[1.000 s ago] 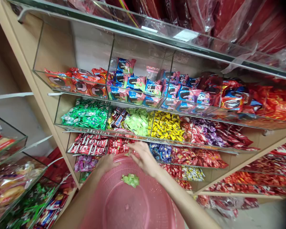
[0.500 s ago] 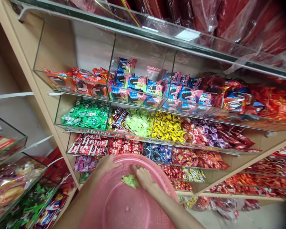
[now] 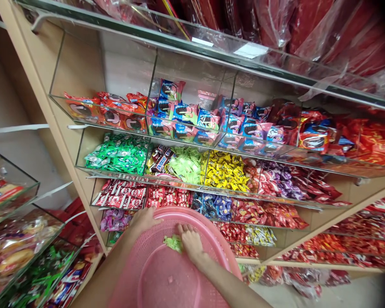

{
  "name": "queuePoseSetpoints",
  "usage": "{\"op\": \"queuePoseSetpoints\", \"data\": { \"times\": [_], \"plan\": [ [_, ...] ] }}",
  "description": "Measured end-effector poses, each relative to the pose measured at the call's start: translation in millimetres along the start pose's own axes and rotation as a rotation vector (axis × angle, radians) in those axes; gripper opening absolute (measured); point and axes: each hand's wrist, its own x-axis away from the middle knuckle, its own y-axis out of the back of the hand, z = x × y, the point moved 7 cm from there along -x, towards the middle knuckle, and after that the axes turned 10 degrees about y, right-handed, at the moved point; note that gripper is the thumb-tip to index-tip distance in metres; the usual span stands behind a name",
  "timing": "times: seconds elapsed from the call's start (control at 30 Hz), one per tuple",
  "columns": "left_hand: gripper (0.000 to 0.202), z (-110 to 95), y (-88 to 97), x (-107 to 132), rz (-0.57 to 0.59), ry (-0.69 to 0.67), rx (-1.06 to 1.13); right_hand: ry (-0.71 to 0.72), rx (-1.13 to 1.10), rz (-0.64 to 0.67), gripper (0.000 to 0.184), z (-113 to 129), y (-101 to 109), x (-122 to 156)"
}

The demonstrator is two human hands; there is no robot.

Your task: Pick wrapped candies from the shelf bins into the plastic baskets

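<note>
- At far left, showing wrapped bread [image 3: 16, 259] behind glass, with green-wrapped sweets [image 3: 40, 278] just below and to the right.
- Next, showing a pale wooden post [image 3: 43, 102], with orange-red cookie packs [image 3: 107, 111] to the right of it on the upper shelf [image 3: 224, 148].
- Under those packs, showing a heap of bright green sweets [image 3: 117, 154] on the middle shelf [image 3: 208, 188], with red-and-white packets [image 3: 119, 194] below that.
- Gripping the rim of the pink basket [image 3: 163, 273] with the left hand [image 3: 144, 220], closed over the edge at its far left side.
- Holding the basket in front of the lower shelves, hiding part of them.
- Inside it, near the far wall, keeping a small pile of light green sweets [image 3: 172, 243].
- Reaching into the basket with the right hand [image 3: 191, 243], back upward, fingers close against the right side of that pile; cannot tell whether the grip is open or closed on anything.
- Above the basket, showing chocolate bars [image 3: 160, 158], then yellow sweets [image 3: 227, 171] farther right, with blue cookie packs [image 3: 208, 119] overhead.
- At far right, showing red packets [image 3: 336, 241] on low shelves, above plastic bags [image 3: 303, 282].
</note>
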Motion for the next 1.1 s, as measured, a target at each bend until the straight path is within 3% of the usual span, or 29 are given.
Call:
{"op": "queuePoseSetpoints", "data": {
  "times": [0.23, 0.37, 0.47, 0.53, 0.87, 1.0, 1.1],
  "plan": [
    [0.065, -0.3, 1.4, 0.0, 0.011, 0.005, 0.001, -0.032, -0.06, -0.017, 0.034, 1.1, 10.4, 4.7],
    [0.064, -1.0, 3.8, 0.8, 0.008, 0.0, -0.004, 0.042, -0.063, -0.066, 0.02, 11.5, 12.9, 6.0],
    [0.061, -2.5, 5.7, 2.0, 0.011, -0.004, -0.006, 0.114, -0.048, -0.108, 0.013, 21.2, 8.6, 5.0],
    [0.06, -3.6, 6.4, 2.7, 0.01, -0.009, -0.009, 0.134, -0.031, -0.118, 0.02, 24.4, 3.1, 2.9],
    [0.055, -2.3, 5.5, 2.9, -0.001, 0.002, -0.017, 0.129, 0.009, -0.109, 0.013, 19.6, -14.6, -6.3],
    [0.054, -2.7, 5.2, 2.8, -0.003, 0.001, -0.022, 0.279, 0.032, -0.176, 0.02, 34.0, -13.5, -4.9],
    [0.053, -3.6, 5.5, 3.4, -0.003, -0.002, -0.021, 0.37, 0.049, -0.18, 0.014, 44.9, -19.8, -5.3]
  ]
}}
